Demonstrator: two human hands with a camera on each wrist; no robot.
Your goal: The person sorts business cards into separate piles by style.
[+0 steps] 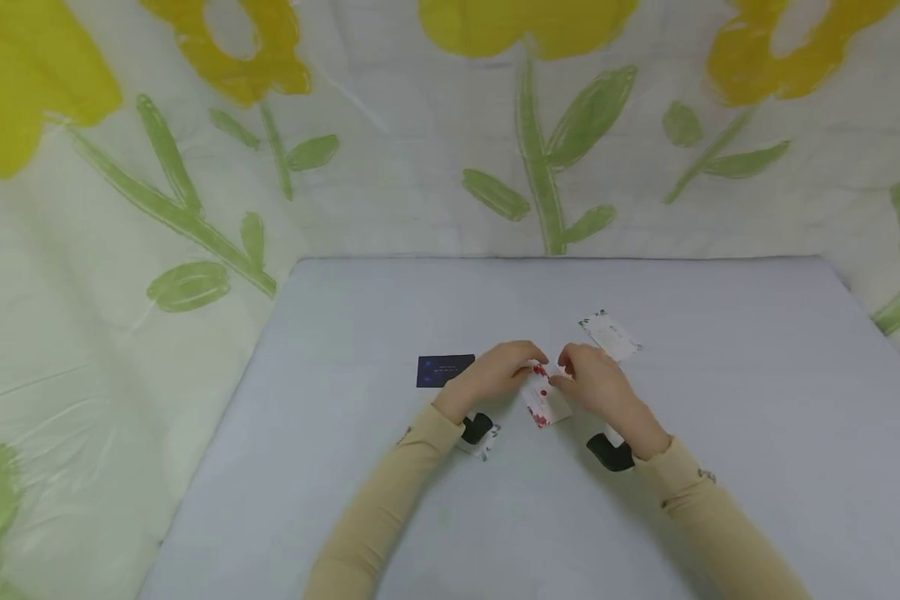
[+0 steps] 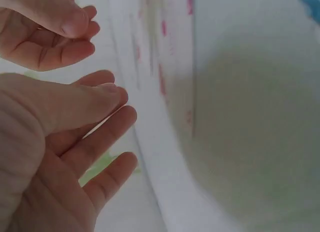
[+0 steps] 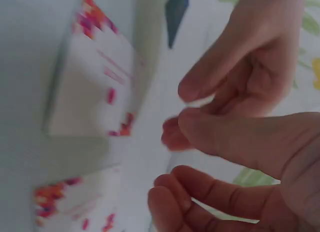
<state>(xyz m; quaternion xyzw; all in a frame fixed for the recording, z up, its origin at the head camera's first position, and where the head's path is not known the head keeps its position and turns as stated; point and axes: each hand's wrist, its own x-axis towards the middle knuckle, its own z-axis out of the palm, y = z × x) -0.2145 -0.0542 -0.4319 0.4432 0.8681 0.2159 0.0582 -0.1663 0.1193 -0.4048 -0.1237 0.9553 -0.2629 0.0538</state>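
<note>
A white card with red flowers [image 1: 546,407] lies on the table below both hands. Over its upper left edge, my left hand [image 1: 498,371] has loosely bent fingers; in the left wrist view that hand [image 2: 75,127] shows nothing between thumb and fingers. My right hand [image 1: 603,387] hovers at the card's upper right, and in the right wrist view this hand [image 3: 240,167] keeps its thumb apart from its curved fingers, empty. The flowered card [image 3: 95,86] lies apart from the fingertips there. Both hands face each other, fingertips close together.
A dark blue card [image 1: 435,371] lies left of the left hand. One white card with a leafy border [image 1: 611,335] sits behind the right hand, another [image 1: 483,444] partly under the left wrist. The pale table [image 1: 345,317] meets a flower-printed cloth [image 1: 390,167] at the back.
</note>
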